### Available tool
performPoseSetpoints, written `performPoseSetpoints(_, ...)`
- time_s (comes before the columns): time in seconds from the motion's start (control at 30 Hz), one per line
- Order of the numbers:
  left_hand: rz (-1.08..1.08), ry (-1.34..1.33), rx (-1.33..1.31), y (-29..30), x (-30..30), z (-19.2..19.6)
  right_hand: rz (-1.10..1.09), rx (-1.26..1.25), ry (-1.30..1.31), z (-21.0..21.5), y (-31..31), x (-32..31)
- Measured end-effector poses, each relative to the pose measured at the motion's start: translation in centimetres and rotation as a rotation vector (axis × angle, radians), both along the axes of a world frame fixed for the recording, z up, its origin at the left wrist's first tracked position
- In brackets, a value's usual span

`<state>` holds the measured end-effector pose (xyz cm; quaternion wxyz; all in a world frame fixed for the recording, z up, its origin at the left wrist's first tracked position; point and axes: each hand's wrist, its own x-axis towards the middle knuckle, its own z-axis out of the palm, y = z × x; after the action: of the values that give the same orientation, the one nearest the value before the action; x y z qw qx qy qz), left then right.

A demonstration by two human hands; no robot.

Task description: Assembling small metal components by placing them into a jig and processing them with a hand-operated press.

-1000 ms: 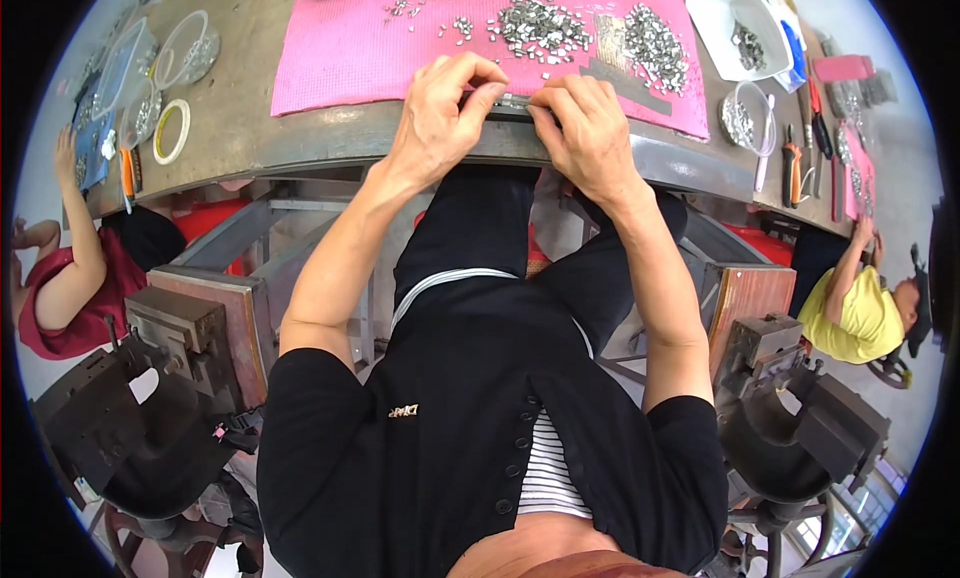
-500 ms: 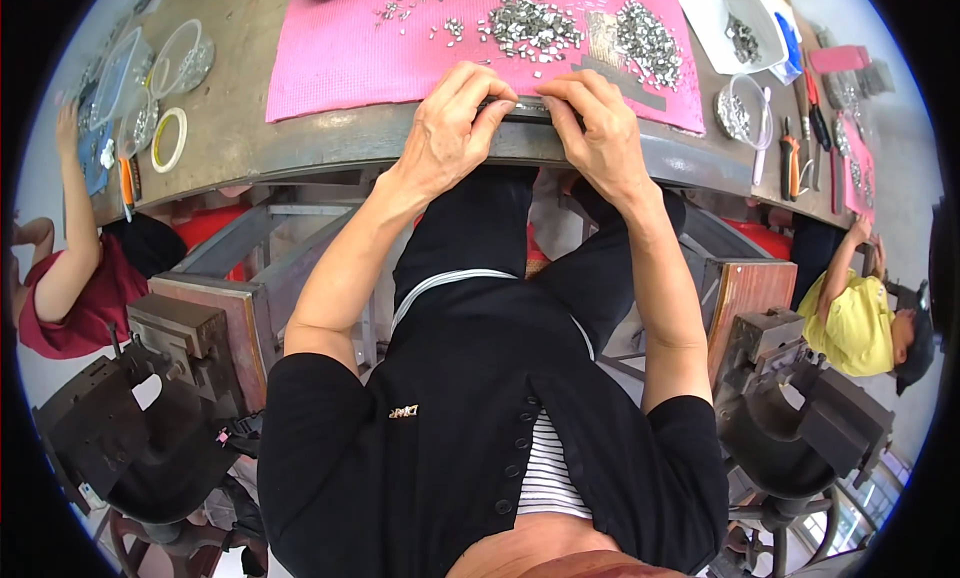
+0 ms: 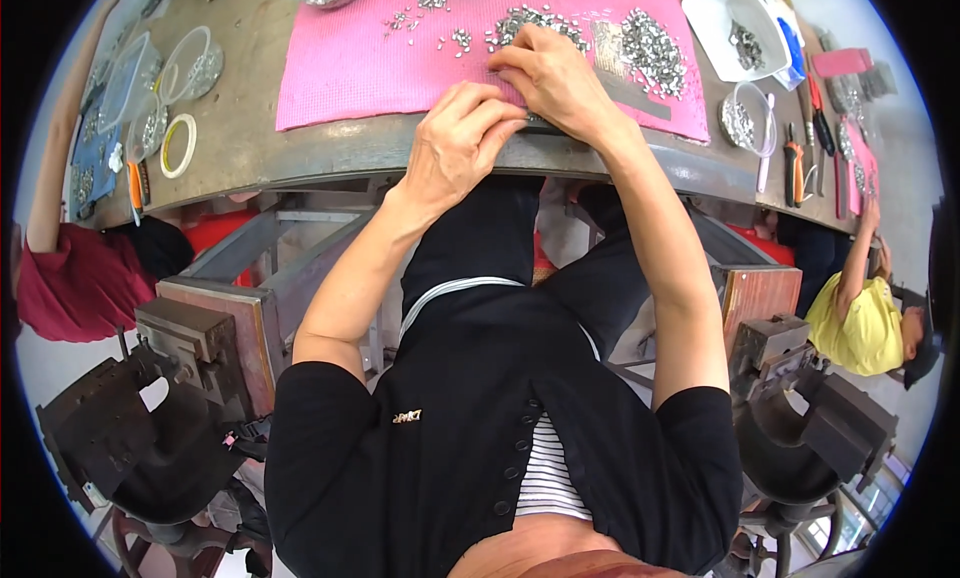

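My left hand [image 3: 458, 143] is at the table's front edge, thumb and fingertips pinched together. Whatever they hold is too small and too hidden to name; a narrow dark strip [image 3: 540, 126] shows just past the fingertips, partly under my right wrist. My right hand [image 3: 552, 78] reaches over the pink mat [image 3: 350, 63], its fingers curled and drawn together beside the near left side of a pile of small silvery metal pieces [image 3: 540, 20]. Anything between those fingers is hidden. A second pile of metal pieces [image 3: 652, 53] lies to the right, past a flat grey strip [image 3: 635, 96].
At right stand a white tray [image 3: 700, 20], a clear cup of pieces [image 3: 738, 118] and orange-handled pliers [image 3: 793, 168]. Clear tubs [image 3: 190, 68] and a tape roll [image 3: 178, 146] are at left. Co-workers in maroon [image 3: 85, 283] and yellow [image 3: 855, 318] sit at either side.
My right hand has left the table edge and moved forward and left to the metal pile. My left hand stays pinched at the edge. The maroon-sleeved person's arm has reached farther forward.
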<state>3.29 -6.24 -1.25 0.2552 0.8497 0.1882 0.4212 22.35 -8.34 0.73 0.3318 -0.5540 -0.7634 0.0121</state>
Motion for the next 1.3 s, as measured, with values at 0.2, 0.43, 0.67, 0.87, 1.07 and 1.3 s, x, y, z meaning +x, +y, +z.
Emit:
performPoseSetpoints(0.2, 0.117, -0.018, -0.001, 2.3, -1.3, 0.5, -0.006, -0.079, -0.122, 0.3, 0.1, -0.2)
performPoseSetpoints(0.43, 0.452, 0.166, -0.025, 12.0, -5.4, 0.4, 0.077, -0.126, -0.04, 0.9, 0.2, -0.8)
performPoseSetpoints(0.67, 0.487, 0.339, 0.112, 12.3, -4.3, -0.1, -0.003, -0.166, -0.102, 1.1, 0.1, -1.0)
performPoseSetpoints(0.87, 0.533, 0.266, 0.193, 12.3, -5.0, -1.5, -0.047, -0.204, 0.231, 2.9, -3.5, -0.1)
performPoseSetpoints(1.07, 0.482, 0.271, 0.231, 11.8, -4.7, -0.9, -0.069, -0.152, 0.295, 1.6, -6.9, -0.2)
performPoseSetpoints(1.3, 0.2, 0.231, 0.136, 6.8, -3.1, 1.5, -0.062, -0.032, 0.05, 1.6, -7.0, -0.7)
